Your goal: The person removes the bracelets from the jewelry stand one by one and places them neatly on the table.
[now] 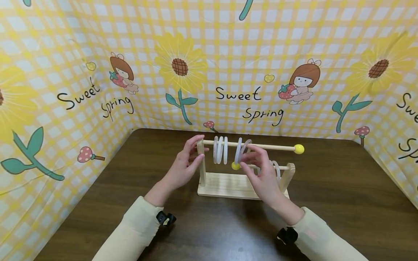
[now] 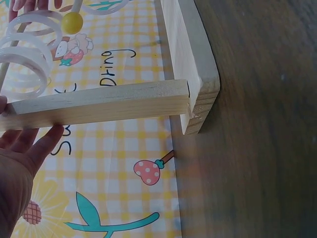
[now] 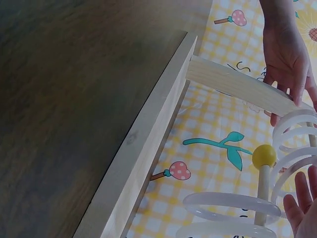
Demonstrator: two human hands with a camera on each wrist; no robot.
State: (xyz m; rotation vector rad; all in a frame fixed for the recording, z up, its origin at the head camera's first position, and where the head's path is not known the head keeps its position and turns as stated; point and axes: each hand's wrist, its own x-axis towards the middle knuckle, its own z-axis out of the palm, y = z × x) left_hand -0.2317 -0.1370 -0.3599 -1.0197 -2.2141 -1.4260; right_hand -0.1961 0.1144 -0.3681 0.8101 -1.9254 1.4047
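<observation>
A pale wooden bangle stand point(image 1: 225, 185) stands on the table, with an upper rod point(image 1: 277, 147) running right from its left post point(image 1: 202, 170). My left hand point(image 1: 179, 170) grips the top of that post, thumb in front and fingers behind. Several pale translucent bangles point(image 1: 220, 150) hang on the upper rod near the post. Farther right, my right hand point(image 1: 266, 181) pinches a bangle point(image 1: 238, 150) on the same rod, and a tilted one overlaps its fingers. Other bangles point(image 3: 230, 201) hang on the lower rod, partly hidden behind my right hand in the head view.
A yellow ball point(image 1: 299, 149) caps the upper rod's right end; another yellow ball point(image 1: 235, 165) caps the lower rod's left end. The right post point(image 1: 287, 175) holds the lower rod. Yellow checked cloth point(image 1: 209, 72) stands around the brown table point(image 1: 130, 203).
</observation>
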